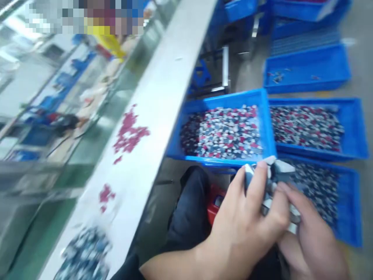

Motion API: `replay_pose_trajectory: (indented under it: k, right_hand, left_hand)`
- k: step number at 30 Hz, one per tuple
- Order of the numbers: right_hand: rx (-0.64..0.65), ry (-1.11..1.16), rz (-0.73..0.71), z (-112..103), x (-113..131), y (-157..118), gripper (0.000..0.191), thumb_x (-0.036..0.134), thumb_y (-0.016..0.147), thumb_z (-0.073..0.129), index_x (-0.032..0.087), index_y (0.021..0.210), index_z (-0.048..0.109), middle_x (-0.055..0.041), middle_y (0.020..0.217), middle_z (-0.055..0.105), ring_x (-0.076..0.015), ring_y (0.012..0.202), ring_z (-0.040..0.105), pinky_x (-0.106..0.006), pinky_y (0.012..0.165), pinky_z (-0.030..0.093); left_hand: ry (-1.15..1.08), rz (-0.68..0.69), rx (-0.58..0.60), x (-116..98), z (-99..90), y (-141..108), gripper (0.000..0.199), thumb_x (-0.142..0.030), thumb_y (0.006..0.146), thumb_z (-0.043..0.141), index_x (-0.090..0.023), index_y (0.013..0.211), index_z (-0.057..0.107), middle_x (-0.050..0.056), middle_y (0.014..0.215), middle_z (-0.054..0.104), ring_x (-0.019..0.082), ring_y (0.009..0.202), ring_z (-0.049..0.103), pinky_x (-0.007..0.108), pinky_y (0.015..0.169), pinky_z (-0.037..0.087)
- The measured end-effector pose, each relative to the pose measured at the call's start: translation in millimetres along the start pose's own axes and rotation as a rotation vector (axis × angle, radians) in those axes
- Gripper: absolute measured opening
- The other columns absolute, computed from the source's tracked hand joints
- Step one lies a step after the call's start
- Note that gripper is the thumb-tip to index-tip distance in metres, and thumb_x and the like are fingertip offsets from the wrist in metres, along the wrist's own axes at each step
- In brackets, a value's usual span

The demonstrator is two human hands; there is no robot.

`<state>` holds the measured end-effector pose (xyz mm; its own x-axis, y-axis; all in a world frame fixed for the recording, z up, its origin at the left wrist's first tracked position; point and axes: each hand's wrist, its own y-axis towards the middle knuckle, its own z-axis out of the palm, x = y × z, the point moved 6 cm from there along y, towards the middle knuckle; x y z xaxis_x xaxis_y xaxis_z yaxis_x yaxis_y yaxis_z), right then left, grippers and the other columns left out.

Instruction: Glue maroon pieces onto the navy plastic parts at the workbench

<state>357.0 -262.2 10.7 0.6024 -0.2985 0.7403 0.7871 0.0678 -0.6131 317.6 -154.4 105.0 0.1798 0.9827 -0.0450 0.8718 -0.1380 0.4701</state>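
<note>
Gripping a small bunch of grey and white pieces [282,166], the left hand [247,217] and right hand [314,229] meet with fingers bent narrowly around it; blur hides how many pieces there are. The step seems to be handling the bunch with the fingertips, and the next move likely calls for a steady pinch from both hands so nothing slips. Just ahead of the left hand sits a blue bin [270,124] of mixed pieces; behind the right hand, another bin [351,210] holds darker ones. Left of both hands, the tabletop [175,77] bears red pieces [131,134] and a grey-white pile [84,252].
</note>
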Motion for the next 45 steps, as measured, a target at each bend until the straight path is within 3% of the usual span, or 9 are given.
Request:
replay_pose_trajectory:
  k: [5, 10, 17, 21, 26, 31, 34, 38, 45]
  right_hand:
    - [0.324, -0.082, 0.182, 137, -41, -67, 0.039, 0.048, 0.065, 0.097, 0.031, 0.096, 0.083, -0.0054, 0.109, 0.086, -0.0295, 0.102, 0.085, -0.036, 0.077, 0.074]
    - [0.591, -0.258, 0.152, 227, -68, -143, 0.036, 0.045, 0.065, 0.102, 0.03, 0.091, 0.083, -0.0026, 0.099, 0.083, -0.0217, 0.088, 0.081, -0.025, 0.07, 0.068]
    - [1.309, -0.402, 0.22, 368, -123, -263, 0.026, 0.049, 0.094, 0.087, 0.024, 0.102, 0.081, -0.0025, 0.094, 0.078, -0.0199, 0.086, 0.072, -0.026, 0.075, 0.06]
    - [1.492, -0.556, 0.358, 420, -182, -314, 0.022, 0.045, 0.095, 0.082, 0.023, 0.094, 0.079, 0.0005, 0.083, 0.07, -0.0179, 0.078, 0.065, -0.026, 0.069, 0.052]
    - [1.473, -0.688, 0.499, 433, -274, -350, 0.021, 0.04, 0.087, 0.076, 0.021, 0.079, 0.073, 0.0006, 0.081, 0.069, -0.0191, 0.085, 0.064, -0.028, 0.074, 0.049]
    - [1.407, -0.852, 0.355, 415, -340, -349, 0.024, 0.043, 0.093, 0.064, 0.023, 0.078, 0.065, 0.0021, 0.081, 0.063, -0.0198, 0.086, 0.058, -0.031, 0.076, 0.043]
    - [1.47, -0.973, 0.15, 411, -352, -347, 0.031, 0.045, 0.098, 0.059, 0.025, 0.075, 0.055, 0.0022, 0.078, 0.059, -0.0209, 0.081, 0.056, -0.033, 0.074, 0.04]
    - [1.502, -1.049, -0.175, 410, -348, -348, 0.031, 0.042, 0.102, 0.052, 0.027, 0.077, 0.043, 0.0016, 0.079, 0.057, -0.022, 0.079, 0.055, -0.036, 0.074, 0.04]
    - [1.559, -1.108, -0.446, 396, -342, -356, 0.026, 0.044, 0.105, 0.043, 0.027, 0.087, 0.048, -0.0046, 0.096, 0.065, -0.0267, 0.09, 0.062, -0.04, 0.083, 0.045]
  left_hand:
    - [0.186, -0.331, -0.034, 72, -105.9, -78, 0.031, -0.011, 0.108, 0.055, -0.012, 0.139, 0.058, 0.027, 0.157, 0.061, 0.028, 0.172, 0.032, 0.045, 0.126, 0.059]
    - [0.388, -0.604, -0.164, 107, -187.4, -147, 0.035, -0.007, 0.106, 0.057, -0.011, 0.141, 0.054, 0.027, 0.159, 0.054, 0.029, 0.173, 0.031, 0.047, 0.13, 0.056]
    - [0.449, -0.945, -0.389, 170, -263.1, -244, 0.067, -0.003, 0.096, 0.072, -0.014, 0.155, 0.042, 0.026, 0.172, 0.034, 0.031, 0.169, 0.037, 0.049, 0.131, 0.054]
    - [0.505, -1.16, -0.443, 198, -289.0, -306, 0.085, -0.002, 0.088, 0.079, -0.02, 0.159, 0.036, 0.027, 0.173, 0.03, 0.038, 0.169, 0.035, 0.056, 0.124, 0.058]
    - [0.376, -1.465, -0.317, 211, -290.8, -388, 0.104, 0.007, 0.073, 0.075, -0.026, 0.161, 0.03, 0.026, 0.175, 0.026, 0.048, 0.167, 0.036, 0.064, 0.118, 0.061]
    - [0.221, -1.592, -0.201, 213, -263.3, -455, 0.11, 0.011, 0.065, 0.064, -0.024, 0.162, 0.025, 0.027, 0.172, 0.027, 0.05, 0.169, 0.03, 0.061, 0.115, 0.063]
    - [0.166, -1.586, -0.222, 211, -250.6, -476, 0.104, 0.004, 0.069, 0.068, -0.024, 0.16, 0.028, 0.024, 0.166, 0.034, 0.049, 0.172, 0.022, 0.064, 0.121, 0.059]
    - [0.147, -1.599, -0.285, 207, -246.2, -488, 0.085, -0.005, 0.081, 0.068, -0.025, 0.157, 0.033, 0.021, 0.158, 0.045, 0.045, 0.168, 0.034, 0.069, 0.124, 0.053]
    - [0.128, -1.718, -0.186, 200, -247.8, -494, 0.066, -0.015, 0.096, 0.061, -0.027, 0.157, 0.04, 0.018, 0.161, 0.052, 0.042, 0.161, 0.044, 0.069, 0.121, 0.053]
